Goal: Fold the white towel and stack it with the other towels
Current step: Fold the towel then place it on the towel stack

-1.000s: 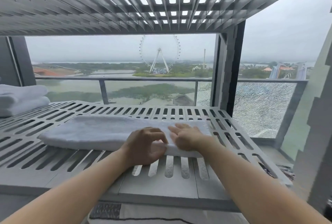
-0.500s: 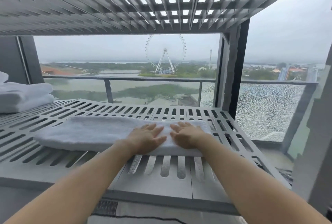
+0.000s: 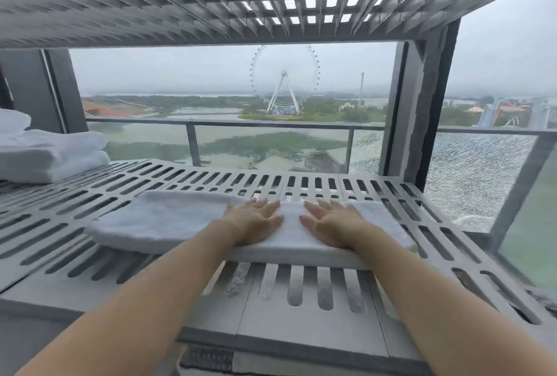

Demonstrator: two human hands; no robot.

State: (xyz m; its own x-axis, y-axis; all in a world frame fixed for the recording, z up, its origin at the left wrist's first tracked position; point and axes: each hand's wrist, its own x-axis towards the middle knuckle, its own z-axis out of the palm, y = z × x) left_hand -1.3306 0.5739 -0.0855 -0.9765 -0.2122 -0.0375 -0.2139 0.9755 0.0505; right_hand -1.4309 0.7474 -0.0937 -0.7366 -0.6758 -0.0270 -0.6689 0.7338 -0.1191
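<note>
head view: my left hand and right hand lie flat, palms down and fingers spread, on the white towel, gripping nothing. it lies folded into a long strip along the front half of the slatted shelf. the stack of folded towels sits at the shelf's back left corner, well apart.
</note>
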